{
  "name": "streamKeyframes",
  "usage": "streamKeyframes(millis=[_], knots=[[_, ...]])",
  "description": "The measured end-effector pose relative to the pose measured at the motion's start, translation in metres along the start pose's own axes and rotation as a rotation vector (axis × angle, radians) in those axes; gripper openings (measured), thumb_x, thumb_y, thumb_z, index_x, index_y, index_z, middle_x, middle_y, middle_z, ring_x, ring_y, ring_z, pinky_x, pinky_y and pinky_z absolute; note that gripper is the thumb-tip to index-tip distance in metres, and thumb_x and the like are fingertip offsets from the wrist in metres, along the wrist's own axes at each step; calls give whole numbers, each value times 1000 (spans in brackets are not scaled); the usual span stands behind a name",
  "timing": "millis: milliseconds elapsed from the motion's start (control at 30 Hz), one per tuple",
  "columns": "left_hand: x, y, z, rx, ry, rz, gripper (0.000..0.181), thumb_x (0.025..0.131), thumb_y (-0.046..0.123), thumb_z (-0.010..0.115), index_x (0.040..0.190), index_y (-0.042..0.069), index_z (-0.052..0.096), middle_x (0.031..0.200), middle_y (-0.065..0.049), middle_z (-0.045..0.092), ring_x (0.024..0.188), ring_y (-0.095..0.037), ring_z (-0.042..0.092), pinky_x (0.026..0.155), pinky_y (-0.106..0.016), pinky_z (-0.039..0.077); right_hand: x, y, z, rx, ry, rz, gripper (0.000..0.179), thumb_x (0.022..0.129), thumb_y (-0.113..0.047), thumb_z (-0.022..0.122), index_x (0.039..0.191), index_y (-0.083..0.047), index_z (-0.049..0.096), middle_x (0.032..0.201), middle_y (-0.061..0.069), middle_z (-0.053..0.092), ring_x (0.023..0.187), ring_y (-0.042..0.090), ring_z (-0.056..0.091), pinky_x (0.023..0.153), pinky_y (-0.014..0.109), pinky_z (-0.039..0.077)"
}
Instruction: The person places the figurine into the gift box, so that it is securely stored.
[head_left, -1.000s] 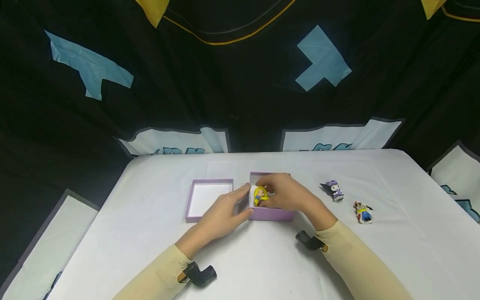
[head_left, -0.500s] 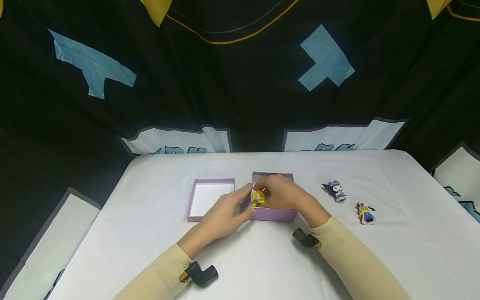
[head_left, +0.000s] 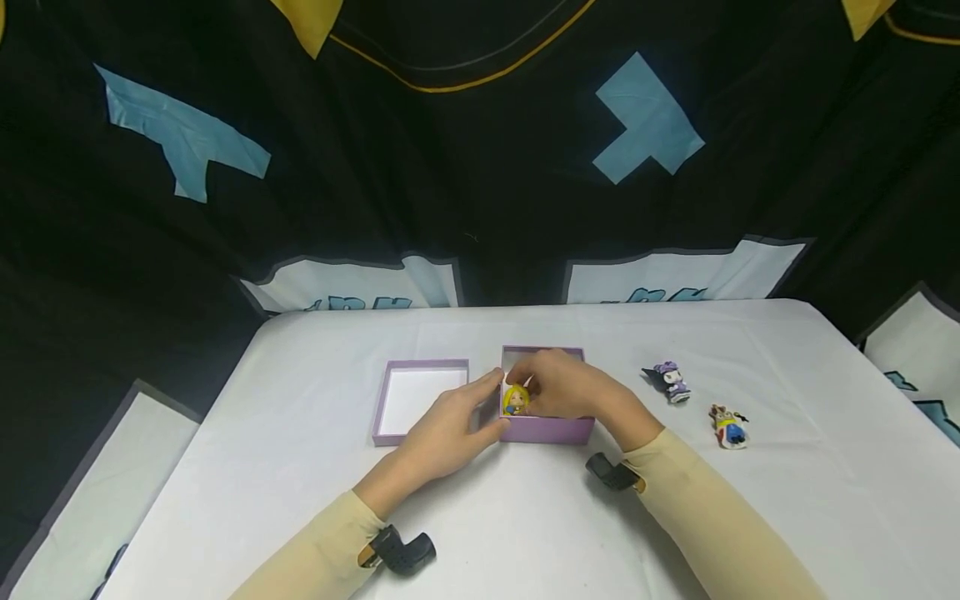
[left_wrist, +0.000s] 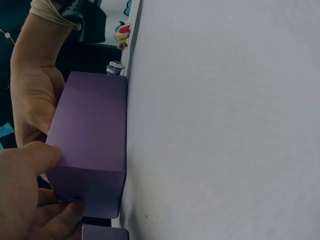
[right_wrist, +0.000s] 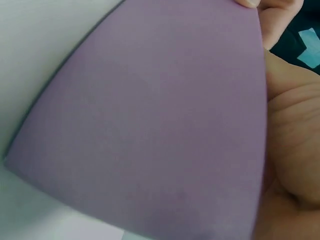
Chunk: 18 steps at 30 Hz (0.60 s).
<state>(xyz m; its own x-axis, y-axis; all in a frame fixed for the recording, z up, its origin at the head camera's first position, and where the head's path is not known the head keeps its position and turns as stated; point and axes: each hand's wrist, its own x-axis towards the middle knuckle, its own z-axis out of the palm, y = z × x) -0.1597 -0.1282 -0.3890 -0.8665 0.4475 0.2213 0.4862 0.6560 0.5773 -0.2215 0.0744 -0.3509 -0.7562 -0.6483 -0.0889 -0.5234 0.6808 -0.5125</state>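
Note:
In the head view, my right hand (head_left: 562, 385) reaches down into an open purple box (head_left: 547, 430), its fingers on a small doll figurine (head_left: 515, 399) with long yellow hair. The figurine's head shows at the box's left end; its lower part is hidden by the front wall. My left hand (head_left: 446, 432) holds the box's left end. In the left wrist view, the left thumb lies on the upper edge of the purple box (left_wrist: 90, 125) and the fingers curl against its end wall. The right wrist view is mostly filled by the box's wall (right_wrist: 150, 120).
A shallow purple lid (head_left: 422, 400) with a white inside lies left of the box. To the right, a purple-and-black figurine (head_left: 670, 382) and a blue, yellow and red figurine (head_left: 728, 427) lie on the white tablecloth (head_left: 600, 533). A black curtain hangs behind.
The yellow-haired figurine has gone lower and slightly left into the box with my right hand. My left hand has stayed at the box's left end.

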Motion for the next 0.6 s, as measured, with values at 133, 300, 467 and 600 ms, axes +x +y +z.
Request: streamKeyframes(millis=[133, 300, 467, 600], knots=[[-1, 0, 0, 2, 3, 0, 67, 93, 32, 65, 148, 4, 40, 151, -6, 40, 136, -15, 38, 111, -31, 33, -3, 0, -3, -1, -12, 30, 37, 81, -13, 80, 116, -8, 70, 108, 0, 70, 96, 16, 66, 82, 32, 57], [-1, 1, 0, 12, 6, -4, 67, 93, 33, 65, 148, 5, 40, 151, -7, 40, 137, -16, 38, 111, -32, 33, -8, 0, -5, 24, -7, 76, 37, 83, -21, 77, 117, -8, 70, 106, -1, 70, 98, 17, 64, 84, 36, 56], [-2, 1, 1, 20, 13, -5, 66, 93, 33, 65, 148, 6, 41, 151, -6, 40, 137, -17, 38, 111, -33, 33, -15, 6, -6, 53, 49, 47, 38, 84, -25, 76, 117, -7, 70, 107, 0, 70, 102, 20, 63, 89, 40, 54], [-1, 2, 1, 17, 15, -8, 66, 93, 33, 65, 148, 5, 41, 151, -6, 40, 137, -17, 38, 111, -34, 33, -25, 11, -10, 84, 110, 20, 39, 86, -25, 74, 119, -6, 68, 113, 4, 69, 105, 22, 62, 92, 43, 52]])
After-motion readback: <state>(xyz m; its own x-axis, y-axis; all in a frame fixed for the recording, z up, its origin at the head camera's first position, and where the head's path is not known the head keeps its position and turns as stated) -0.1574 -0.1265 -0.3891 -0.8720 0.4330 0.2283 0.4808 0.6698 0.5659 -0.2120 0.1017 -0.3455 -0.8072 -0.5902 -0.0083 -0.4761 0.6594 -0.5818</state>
